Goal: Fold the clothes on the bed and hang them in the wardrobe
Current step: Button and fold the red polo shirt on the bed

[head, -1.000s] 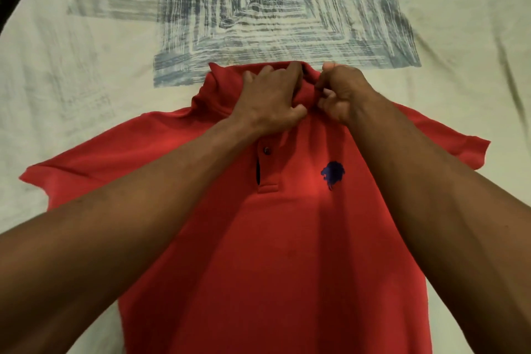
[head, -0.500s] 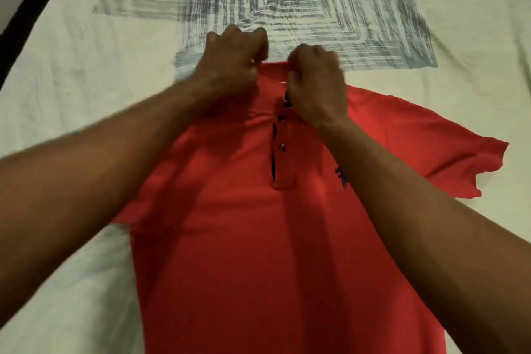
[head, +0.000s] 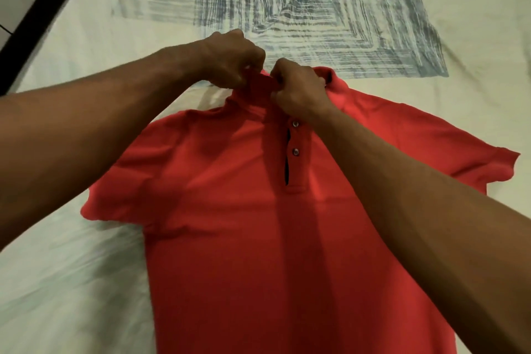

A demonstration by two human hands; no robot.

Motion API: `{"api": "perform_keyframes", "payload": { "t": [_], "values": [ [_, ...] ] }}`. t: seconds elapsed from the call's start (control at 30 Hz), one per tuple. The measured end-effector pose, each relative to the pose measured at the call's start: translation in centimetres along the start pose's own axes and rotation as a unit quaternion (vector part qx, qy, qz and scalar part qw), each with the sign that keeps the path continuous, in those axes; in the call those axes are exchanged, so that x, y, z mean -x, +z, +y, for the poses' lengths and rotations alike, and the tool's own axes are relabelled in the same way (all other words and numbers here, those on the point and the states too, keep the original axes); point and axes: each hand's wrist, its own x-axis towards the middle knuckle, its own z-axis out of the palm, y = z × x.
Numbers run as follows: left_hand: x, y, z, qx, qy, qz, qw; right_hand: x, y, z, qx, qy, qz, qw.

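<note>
Both hands are up at the collar of the red polo, the left hand and right hand almost touching, each with fingers curled and pinching collar cloth. The polo lies face up on the bed, its long axis running from the hands straight back toward the person, sleeves spread to either side. Neither hand is nearer, so I'd judge the next move two-handed.

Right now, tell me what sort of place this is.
Most likely a bedroom: a red polo shirt lies spread on a bed covered by a pale bedsheet with a blue-grey printed pattern, and both hands grip its collar.
</note>
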Motion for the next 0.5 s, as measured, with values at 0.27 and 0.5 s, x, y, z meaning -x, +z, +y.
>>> {"api": "perform_keyframes", "payload": {
  "t": [0.27,0.5],
  "values": [
    [2.8,5.1,0.7,-0.120,0.062,0.266,0.954,4.0,2.8,1.0,0.174,-0.203,0.090,0.959],
    [4.9,6.1,1.1,0.169,-0.179,0.341,0.907,4.2,1.9,0.9,0.013,-0.082,0.163,0.983]
  ]
}}
